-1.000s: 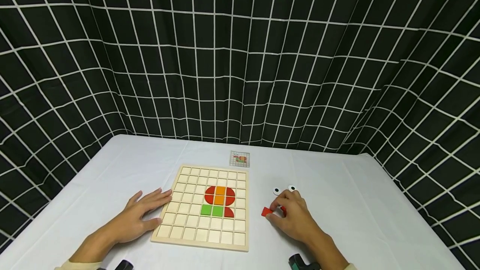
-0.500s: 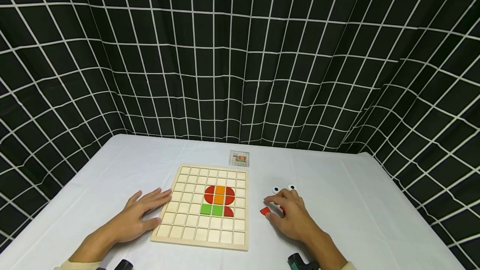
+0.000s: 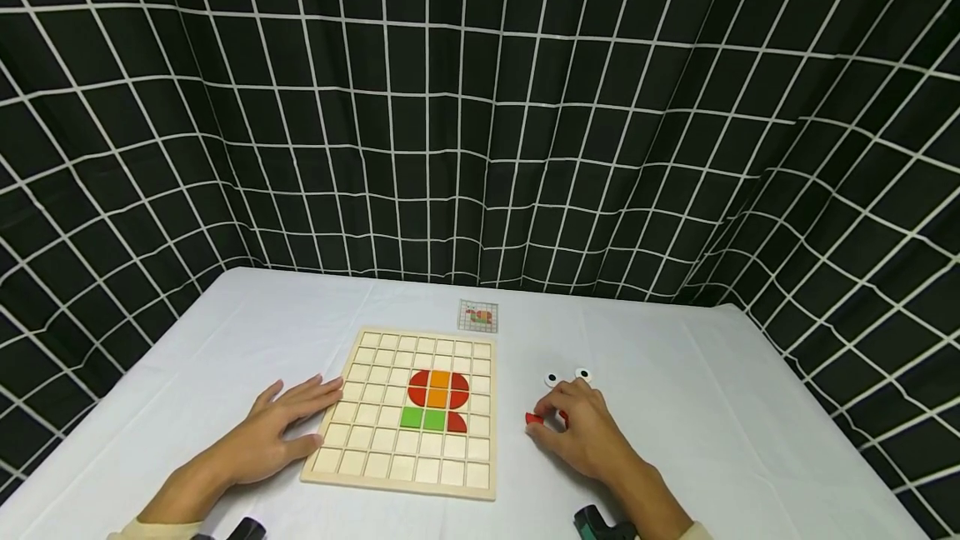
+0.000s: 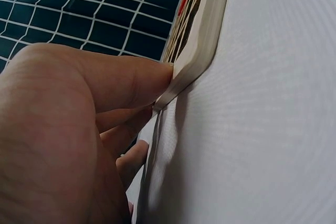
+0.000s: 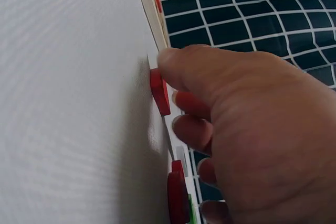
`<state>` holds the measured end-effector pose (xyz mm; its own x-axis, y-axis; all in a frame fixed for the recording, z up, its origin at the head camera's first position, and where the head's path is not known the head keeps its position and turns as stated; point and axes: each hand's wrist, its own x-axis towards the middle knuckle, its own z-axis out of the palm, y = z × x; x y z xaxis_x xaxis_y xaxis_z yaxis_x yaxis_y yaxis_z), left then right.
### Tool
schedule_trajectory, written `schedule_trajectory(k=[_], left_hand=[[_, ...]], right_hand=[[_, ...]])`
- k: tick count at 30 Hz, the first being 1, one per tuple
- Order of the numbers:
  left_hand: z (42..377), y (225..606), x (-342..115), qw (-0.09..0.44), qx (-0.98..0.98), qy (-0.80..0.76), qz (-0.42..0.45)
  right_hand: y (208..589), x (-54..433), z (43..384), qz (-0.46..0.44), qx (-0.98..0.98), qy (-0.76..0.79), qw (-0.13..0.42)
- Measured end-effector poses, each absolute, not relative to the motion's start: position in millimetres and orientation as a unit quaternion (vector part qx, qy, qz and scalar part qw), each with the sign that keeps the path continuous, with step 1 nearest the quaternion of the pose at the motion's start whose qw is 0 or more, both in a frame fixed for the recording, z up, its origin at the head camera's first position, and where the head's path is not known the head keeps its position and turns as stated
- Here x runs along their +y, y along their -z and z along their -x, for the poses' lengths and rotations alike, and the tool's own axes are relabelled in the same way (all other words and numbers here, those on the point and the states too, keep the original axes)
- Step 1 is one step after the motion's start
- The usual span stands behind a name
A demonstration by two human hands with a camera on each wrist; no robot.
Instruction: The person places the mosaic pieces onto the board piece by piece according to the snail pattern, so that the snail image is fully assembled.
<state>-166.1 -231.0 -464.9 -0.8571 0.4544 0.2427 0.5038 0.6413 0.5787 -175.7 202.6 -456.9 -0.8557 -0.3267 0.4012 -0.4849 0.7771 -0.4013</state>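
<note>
While the left hand (image 3: pixel 281 427) lies spread against the left edge of the wooden board (image 3: pixel 397 487) in the head view, the right hand (image 3: pixel 587 432) pinches a red piece (image 3: pixel 533 418) between thumb and index finger, just right of the board. So little of the piece shows that an off-centre grip could let it twist free. A second red piece (image 3: pixel 564 418), partly hidden by this hand, could be dragged by a low sweep; the eye discs (image 3: pixel 552 379), near the knuckles, could be knocked too. White, faintly creased cloth (image 3: pixel 675 407) covers the table, a small pattern card (image 3: pixel 477 317) lies beyond the board, and a black curtain (image 3: pixel 480 148) with white grid lines surrounds the far side and flanks.

In the left wrist view, the thumb touches the board near its rounded corner; a sideways push there could slide the board over the cloth.

In the right wrist view, the thumb meets the red piece's edge, but I cannot tell how firm the pinch is or whether the piece clears the cloth.
</note>
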Motion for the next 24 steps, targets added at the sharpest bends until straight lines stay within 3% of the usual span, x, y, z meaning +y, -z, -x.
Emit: schedule_trajectory(k=[10, 24], left_hand=[[165.6, 462.7, -229.9, 0.036, -0.906, 0.330, 0.264], [166.1, 464.0, -230.8, 0.041, -0.907, 0.324, 0.265]], right_hand=[[456.5, 203.0, 174.2, -0.244, -0.927, -0.255, 0.127], [458.2, 201.8, 176.3, -0.254, -0.917, -0.248, 0.182]])
